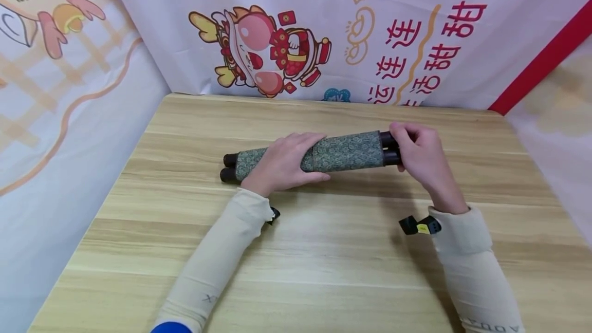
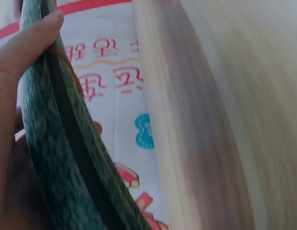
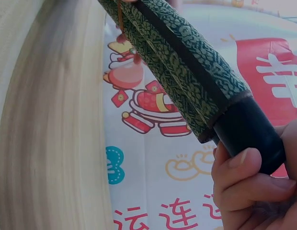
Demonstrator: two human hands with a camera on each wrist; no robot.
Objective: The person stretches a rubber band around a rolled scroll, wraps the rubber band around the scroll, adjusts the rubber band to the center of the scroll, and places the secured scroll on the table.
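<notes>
A rolled-up scroll (image 1: 351, 152) covered in green patterned brocade slants across the head view, its right end slightly farther from me. Dark roller ends (image 1: 228, 174) stick out in a pair at each end. My left hand (image 1: 288, 164) grips the scroll around its middle, thumb along the near side. At the right end, my right hand (image 1: 424, 155) holds the dark rollers, fingers curled round a black knob (image 3: 251, 134) in the right wrist view. A dark strip runs lengthwise along the brocade, and a thin brown cord (image 3: 120, 17) wraps around it.
Beneath the scroll is a light wood-grain table (image 1: 333, 251). Behind it hangs a white printed cloth (image 1: 157, 24) with a cartoon figure and red characters. Another printed cloth (image 1: 55, 209) borders the left side. Both wrists carry small black devices (image 1: 418, 225).
</notes>
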